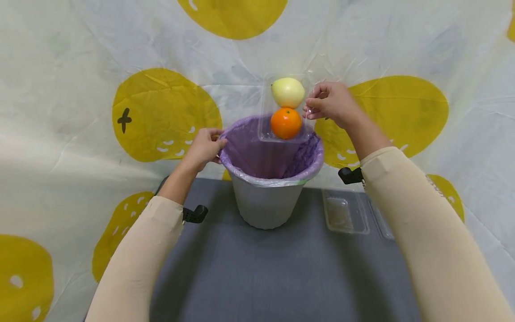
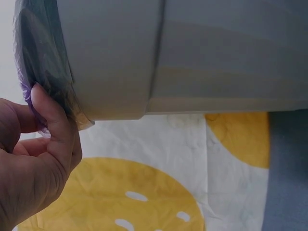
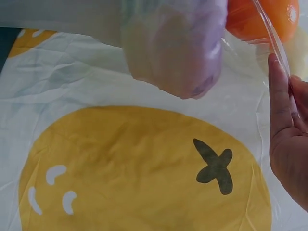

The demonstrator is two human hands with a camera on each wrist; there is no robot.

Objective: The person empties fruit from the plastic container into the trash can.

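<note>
My right hand (image 1: 331, 105) pinches the side edge of a clear plastic container (image 1: 263, 114), held above the back of a trash bin (image 1: 265, 201). An orange (image 1: 286, 123) lies in the container, touching a pale yellow-green round fruit or vegetable (image 1: 288, 92) behind it. In the right wrist view the thumb and fingers (image 3: 279, 91) grip the thin plastic wall beside the orange (image 3: 264, 19). A purple trash bag (image 1: 257, 152) lines the bin and folds over its rim. At the rim's left side, my left hand (image 1: 205, 147) pinches the bag's folded edge (image 2: 45, 72).
The bin stands on a dark grey table (image 1: 257, 277) near its back edge. To its right lies a clear plastic container (image 1: 346, 212), with another clear container (image 1: 382, 219) partly hidden by the right sleeve. A white cloth with yellow fruit prints (image 1: 166, 114) hangs behind.
</note>
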